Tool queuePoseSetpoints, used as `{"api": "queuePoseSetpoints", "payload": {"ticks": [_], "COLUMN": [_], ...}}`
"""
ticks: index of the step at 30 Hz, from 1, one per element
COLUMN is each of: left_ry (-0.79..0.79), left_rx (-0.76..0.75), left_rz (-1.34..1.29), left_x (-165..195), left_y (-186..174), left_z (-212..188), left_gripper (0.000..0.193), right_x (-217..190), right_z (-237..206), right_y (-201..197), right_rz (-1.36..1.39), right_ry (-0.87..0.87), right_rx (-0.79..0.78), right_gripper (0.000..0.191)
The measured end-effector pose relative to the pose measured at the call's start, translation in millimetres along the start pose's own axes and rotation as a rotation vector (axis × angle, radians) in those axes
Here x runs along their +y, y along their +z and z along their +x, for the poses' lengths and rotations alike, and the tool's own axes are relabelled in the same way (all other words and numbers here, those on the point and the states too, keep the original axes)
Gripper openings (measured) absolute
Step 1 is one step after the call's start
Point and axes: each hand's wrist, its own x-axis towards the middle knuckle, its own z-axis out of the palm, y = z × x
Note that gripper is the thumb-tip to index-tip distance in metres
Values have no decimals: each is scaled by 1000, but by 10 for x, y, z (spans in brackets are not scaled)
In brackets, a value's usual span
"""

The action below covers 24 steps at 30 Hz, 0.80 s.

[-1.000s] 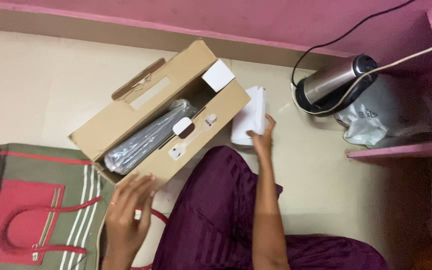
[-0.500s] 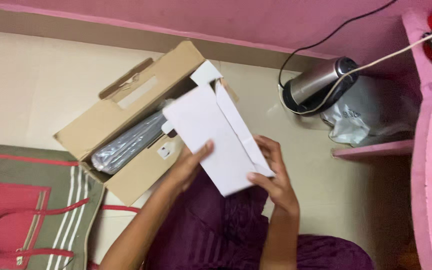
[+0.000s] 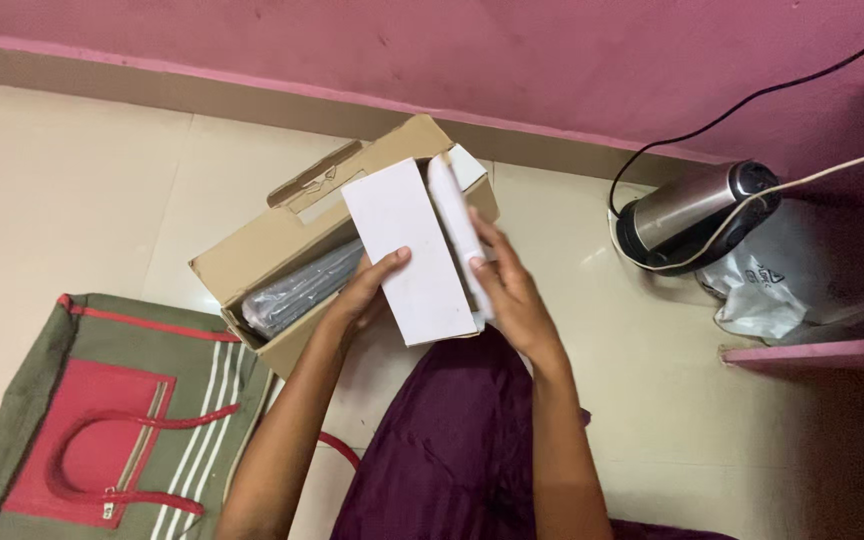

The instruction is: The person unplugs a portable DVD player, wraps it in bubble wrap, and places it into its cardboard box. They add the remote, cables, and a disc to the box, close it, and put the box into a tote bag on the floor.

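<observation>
**White box held over the open carton**

While both hands grip it, the white box (image 3: 414,250) hangs above the open cardboard carton (image 3: 282,240), which holds a plastic-wrapped dark item (image 3: 302,290). The left hand (image 3: 362,295) pinches the box's lower left edge, thumb on top; the right hand (image 3: 507,285) clasps its right side, fingers spread along the raised flap. That flap looks loose, so I judge contents could slide out if the box tips toward the floor (image 3: 72,170).

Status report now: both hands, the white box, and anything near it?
Left hand and right hand both grip white box. Held above open cardboard carton. Wrapped item inside carton.
</observation>
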Motion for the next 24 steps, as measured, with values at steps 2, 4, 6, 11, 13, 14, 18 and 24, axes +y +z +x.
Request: {"api": "queuePoseSetpoints", "payload": {"ticks": [2,4,6,11,13,14,18,24], "left_ry": [-11,-7,8,16,27,40,29,110], "left_rx": [38,39,12,82,92,99,100,73], "left_rz": [37,44,18,-19,-62,-78,-291,-290], "left_x": [-25,-47,-63,-49,-12,12,143,267], "left_y": [-51,-91,-114,-95,-65,-48,59,490], "left_z": [58,93,105,113,118,116,85,60], "left_gripper": [110,110,111,111,110,108,99,80], "right_x": [47,87,106,14,-50,-75,-78,179], "right_z": [30,76,131,164,128,97,-65,-133], "right_y": [107,166,198,307,317,309,265,549], "right_rz": [-69,-55,46,-135,-234,-279,-306,57], "right_ry": [-31,-75,-129,-56,-23,10,-41,-181], "right_rx": [21,47,72,-13,-44,-67,-98,476], "right_gripper": [56,56,53,56,60,64,82,64]}}
